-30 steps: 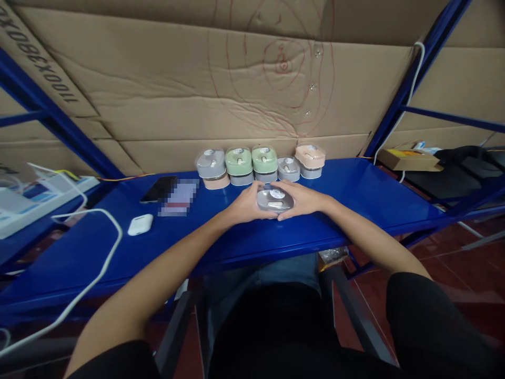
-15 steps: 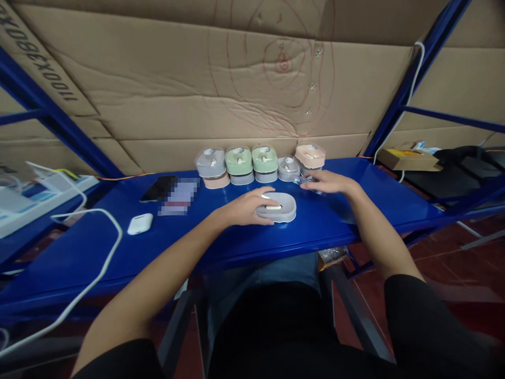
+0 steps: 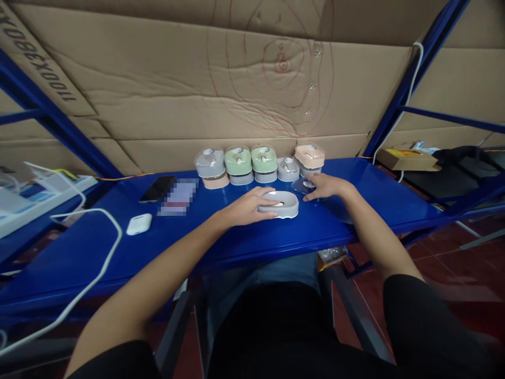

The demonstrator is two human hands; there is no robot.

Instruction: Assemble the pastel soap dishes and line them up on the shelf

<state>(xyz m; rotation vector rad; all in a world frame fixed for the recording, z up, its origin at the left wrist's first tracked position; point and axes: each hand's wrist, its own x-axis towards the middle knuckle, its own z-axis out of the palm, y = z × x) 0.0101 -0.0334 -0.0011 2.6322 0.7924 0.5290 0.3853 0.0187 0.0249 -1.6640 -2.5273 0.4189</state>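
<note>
A grey oval soap dish (image 3: 290, 206) with a small slot in its middle lies on the blue table in front of me. My left hand (image 3: 250, 206) grips its left end, fingers over the top and along the near side. Right of the dish, a clear plastic lid (image 3: 299, 187) is low over the table or lying on it. My right hand (image 3: 324, 187) holds the lid's right part, thumb on the near side and fingers on the far side; the palm hides some of it.
Behind the dish stand stacked lidded boxes: grey over peach (image 3: 211, 163), two green ones (image 3: 239, 160) over grey, a single grey box (image 3: 288, 169), and peach (image 3: 310, 156) over grey. To the left are a dark phone (image 3: 157, 188), a white earbud case (image 3: 139, 224) and a white cable (image 3: 112, 250).
The clear lid, tilted earlier, now looks flatter, with my right hand spread over it. The soap dish has shifted slightly right and away from me, with my left hand still on it.
</note>
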